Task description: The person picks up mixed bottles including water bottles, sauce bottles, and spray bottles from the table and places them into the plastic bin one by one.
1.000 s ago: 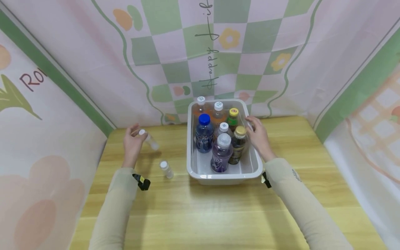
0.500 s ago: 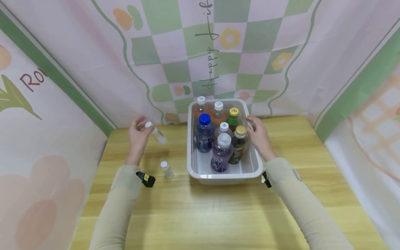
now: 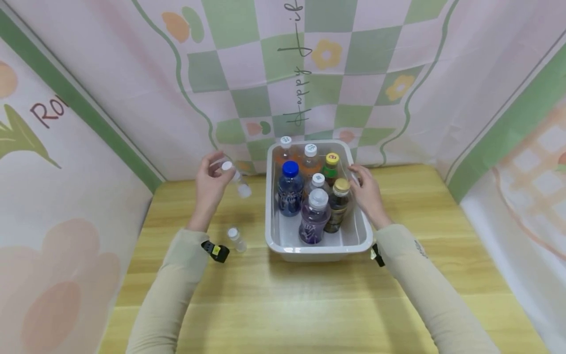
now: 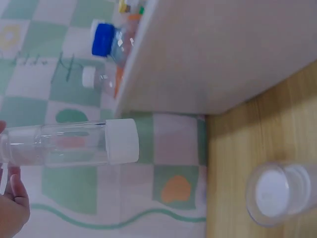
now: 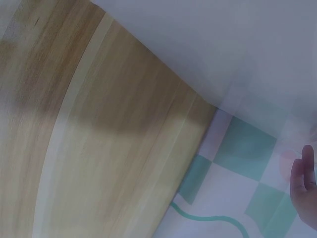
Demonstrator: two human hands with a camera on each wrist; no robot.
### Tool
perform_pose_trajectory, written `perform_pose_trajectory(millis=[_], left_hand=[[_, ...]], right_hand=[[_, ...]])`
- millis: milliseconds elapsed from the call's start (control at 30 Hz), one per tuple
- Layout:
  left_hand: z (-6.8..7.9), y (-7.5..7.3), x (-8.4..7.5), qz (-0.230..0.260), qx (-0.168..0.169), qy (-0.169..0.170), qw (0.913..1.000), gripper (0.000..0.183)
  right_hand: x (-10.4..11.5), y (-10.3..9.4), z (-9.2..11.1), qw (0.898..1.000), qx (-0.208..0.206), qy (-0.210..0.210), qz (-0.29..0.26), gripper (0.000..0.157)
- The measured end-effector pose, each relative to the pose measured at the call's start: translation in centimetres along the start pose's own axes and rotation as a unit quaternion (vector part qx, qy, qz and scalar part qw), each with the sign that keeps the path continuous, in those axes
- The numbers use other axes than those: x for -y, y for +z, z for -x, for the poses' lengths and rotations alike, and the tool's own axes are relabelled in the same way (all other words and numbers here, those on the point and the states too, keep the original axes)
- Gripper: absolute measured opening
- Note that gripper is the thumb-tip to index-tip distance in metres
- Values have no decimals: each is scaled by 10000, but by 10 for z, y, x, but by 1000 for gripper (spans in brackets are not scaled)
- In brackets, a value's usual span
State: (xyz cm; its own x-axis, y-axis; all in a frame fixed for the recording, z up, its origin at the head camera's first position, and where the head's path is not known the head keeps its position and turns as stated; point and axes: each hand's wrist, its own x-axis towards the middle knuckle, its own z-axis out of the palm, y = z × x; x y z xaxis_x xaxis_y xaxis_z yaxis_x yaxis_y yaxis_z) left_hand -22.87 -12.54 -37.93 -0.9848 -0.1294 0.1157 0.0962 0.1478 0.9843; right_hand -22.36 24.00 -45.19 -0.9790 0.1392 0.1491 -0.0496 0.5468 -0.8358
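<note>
My left hand (image 3: 211, 187) pinches a small clear cylindrical bottle (image 3: 237, 179) near its white-capped upper end. The bottle tilts above the table, left of a white plastic tub (image 3: 318, 250); its other white end (image 4: 122, 141) faces the camera in the left wrist view. A similar clear bottle (image 3: 237, 240) with a white top stands on the table below that hand. At the tub's right rim my right hand (image 3: 368, 195) grips the edge, with its fingers (image 5: 308, 166) partly in sight in the right wrist view.
Inside the tub stand several drink bottles: a blue-capped one (image 3: 290, 191), a purple one (image 3: 314, 223), a dark one with a gold cap (image 3: 337, 209), and others behind. The wooden table (image 3: 300, 305) meets a patterned cloth backdrop (image 3: 283, 64) behind the tub.
My left hand has carried the clear bottle rightward and up, closer to the tub. My right hand stays at the tub's rim, and the standing clear bottle has kept its place.
</note>
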Motion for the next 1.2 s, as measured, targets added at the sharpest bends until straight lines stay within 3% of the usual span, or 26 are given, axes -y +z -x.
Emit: perform_pose_trajectory(millis=[467, 833, 1200], left_hand=[[10, 21, -22, 446, 133, 711, 9964, 50], [17, 35, -36, 423, 466, 882, 9941, 52], [26, 48, -42, -9, 998, 887, 9910, 51]], right_hand=[[0, -2, 1, 10000, -28, -60, 11, 43], [5, -3, 1, 10000, 24, -11, 34, 44], [4, -2, 0, 10000, 14, -33, 4, 43]])
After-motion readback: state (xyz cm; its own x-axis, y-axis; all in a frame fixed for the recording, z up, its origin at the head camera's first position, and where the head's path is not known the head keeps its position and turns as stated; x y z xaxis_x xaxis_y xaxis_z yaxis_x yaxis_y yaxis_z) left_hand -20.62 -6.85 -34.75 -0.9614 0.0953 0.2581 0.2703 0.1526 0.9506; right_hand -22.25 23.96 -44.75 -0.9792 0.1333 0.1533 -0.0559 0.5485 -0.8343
